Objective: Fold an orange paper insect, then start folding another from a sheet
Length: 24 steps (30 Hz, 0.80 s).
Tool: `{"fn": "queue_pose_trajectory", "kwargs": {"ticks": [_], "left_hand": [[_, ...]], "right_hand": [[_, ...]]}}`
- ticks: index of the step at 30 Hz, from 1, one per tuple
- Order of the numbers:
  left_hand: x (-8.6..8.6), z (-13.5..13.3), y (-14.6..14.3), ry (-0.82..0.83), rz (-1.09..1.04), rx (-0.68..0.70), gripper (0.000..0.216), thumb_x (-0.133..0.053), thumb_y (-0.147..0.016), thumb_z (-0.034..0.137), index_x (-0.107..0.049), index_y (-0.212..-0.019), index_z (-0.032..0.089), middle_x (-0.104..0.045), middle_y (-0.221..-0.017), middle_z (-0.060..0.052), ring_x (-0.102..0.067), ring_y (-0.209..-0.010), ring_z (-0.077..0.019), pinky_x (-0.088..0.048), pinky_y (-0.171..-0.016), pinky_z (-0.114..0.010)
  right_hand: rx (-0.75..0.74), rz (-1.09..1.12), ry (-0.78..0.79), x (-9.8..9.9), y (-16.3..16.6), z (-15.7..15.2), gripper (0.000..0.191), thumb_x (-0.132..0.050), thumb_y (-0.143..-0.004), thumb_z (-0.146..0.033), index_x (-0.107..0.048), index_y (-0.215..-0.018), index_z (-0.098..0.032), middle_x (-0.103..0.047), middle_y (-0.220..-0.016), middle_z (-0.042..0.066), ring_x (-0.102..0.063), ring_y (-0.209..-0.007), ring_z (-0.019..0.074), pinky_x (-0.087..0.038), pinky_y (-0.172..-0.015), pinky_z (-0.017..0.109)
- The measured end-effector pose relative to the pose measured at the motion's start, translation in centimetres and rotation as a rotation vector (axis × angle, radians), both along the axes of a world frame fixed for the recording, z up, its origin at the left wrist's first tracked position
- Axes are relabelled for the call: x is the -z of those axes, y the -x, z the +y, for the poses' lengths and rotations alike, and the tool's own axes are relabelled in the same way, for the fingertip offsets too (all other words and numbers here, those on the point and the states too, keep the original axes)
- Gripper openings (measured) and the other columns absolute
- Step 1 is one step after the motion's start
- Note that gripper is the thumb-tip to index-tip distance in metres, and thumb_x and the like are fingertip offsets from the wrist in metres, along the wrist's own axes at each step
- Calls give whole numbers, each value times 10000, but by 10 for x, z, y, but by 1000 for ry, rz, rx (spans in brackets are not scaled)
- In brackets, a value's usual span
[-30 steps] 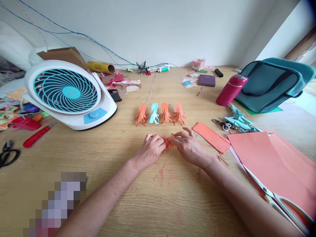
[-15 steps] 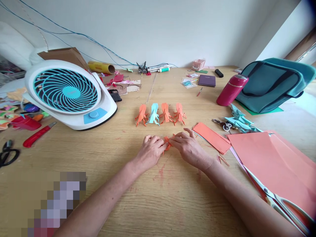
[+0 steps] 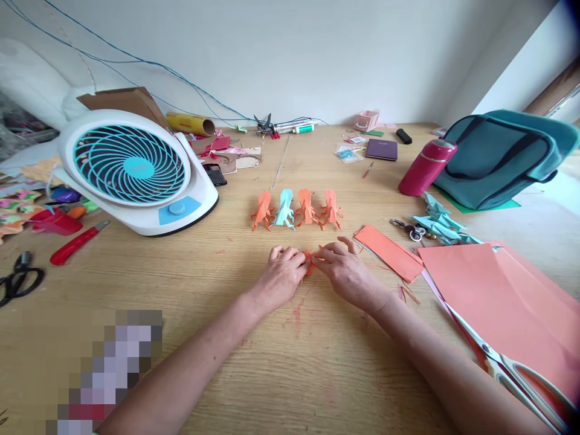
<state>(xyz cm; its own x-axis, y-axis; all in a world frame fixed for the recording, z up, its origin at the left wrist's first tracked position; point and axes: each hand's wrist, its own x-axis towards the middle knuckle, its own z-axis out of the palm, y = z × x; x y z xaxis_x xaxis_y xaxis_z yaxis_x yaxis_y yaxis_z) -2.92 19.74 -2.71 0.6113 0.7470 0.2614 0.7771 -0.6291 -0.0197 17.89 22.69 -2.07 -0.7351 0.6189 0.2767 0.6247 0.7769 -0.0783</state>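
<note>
Between my two hands, low over the table, is a small folded orange paper insect [image 3: 309, 263], partly covered by my fingers. My left hand [image 3: 284, 270] is closed on its left side, fingertips pressed together. From the right, my right hand [image 3: 342, 266] pinches it, with one finger raised clear. Beyond the hands stand several finished-looking paper insects in a row: an orange one [image 3: 263, 210] at the left, a light blue one [image 3: 285, 208] beside it, then another orange one [image 3: 307, 206] and one more orange insect [image 3: 331, 209].
A white fan [image 3: 136, 169] stands left, near a red utility knife [image 3: 79, 243] and black scissors [image 3: 20, 281]. To the right are orange paper strips [image 3: 388, 252], orange sheets [image 3: 502, 296], large scissors [image 3: 498, 359], keys [image 3: 412, 229], a pink bottle [image 3: 427, 168] and a teal bag [image 3: 498, 157].
The view has shifted slightly, so objects on the left appear a little further right. Both hands stay on the orange paper insect, with only small finger movement.
</note>
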Motion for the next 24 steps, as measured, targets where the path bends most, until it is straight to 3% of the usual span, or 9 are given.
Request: {"fn": "queue_pose_trajectory", "kwargs": {"ticks": [8, 15, 19, 22, 24], "left_hand": [[1, 1, 0, 24, -2, -8, 248, -533, -932, 95, -689, -1110, 168, -693, -1075, -76, -537, -1071, -249, -319, -938, -456], [2, 1, 4, 142, -87, -44, 399, -503, -900, 59, -674, -1223, 219, -694, -1129, -89, -535, -1102, -266, -341, -913, -470], [-9, 5, 7, 109, -112, -43, 380, -549, -863, 69, -734, -1102, 299, -698, -1218, -32, -524, -1160, -257, -319, -984, -476], [-20, 4, 13, 35, -188, -155, 550, -525, -815, 7, -673, -1251, 309, -626, -1381, -31, -500, -1200, -275, -329, -977, -486], [-23, -2, 19, -17, -257, -263, 577, -493, -806, -12, -658, -1278, 276, -627, -1374, -55, -500, -1193, -287, -352, -948, -480]], "right_hand": [[19, -30, -4, 2, 5, -5, 312, -473, -948, -49, -719, -1095, -175, -725, -1099, 87, -540, -1079, 251, -204, -1112, 470], [76, -41, 87, 8, 9, -8, 365, -448, -939, -50, -708, -1149, -196, -706, -1159, 91, -536, -1112, 248, -173, -1143, 481], [122, -45, 85, 8, 11, -11, 425, -427, -901, -20, -698, -1182, -188, -692, -1184, 100, -523, -1150, 256, -146, -1161, 502], [165, -33, 64, 6, 16, -16, 445, -426, -860, 6, -706, -1157, -171, -698, -1137, 117, -521, -1141, 269, -148, -1157, 522], [195, -17, 51, 5, 21, -23, 442, -426, -844, 14, -711, -1134, -159, -699, -1112, 126, -525, -1122, 273, -146, -1154, 530]]}}
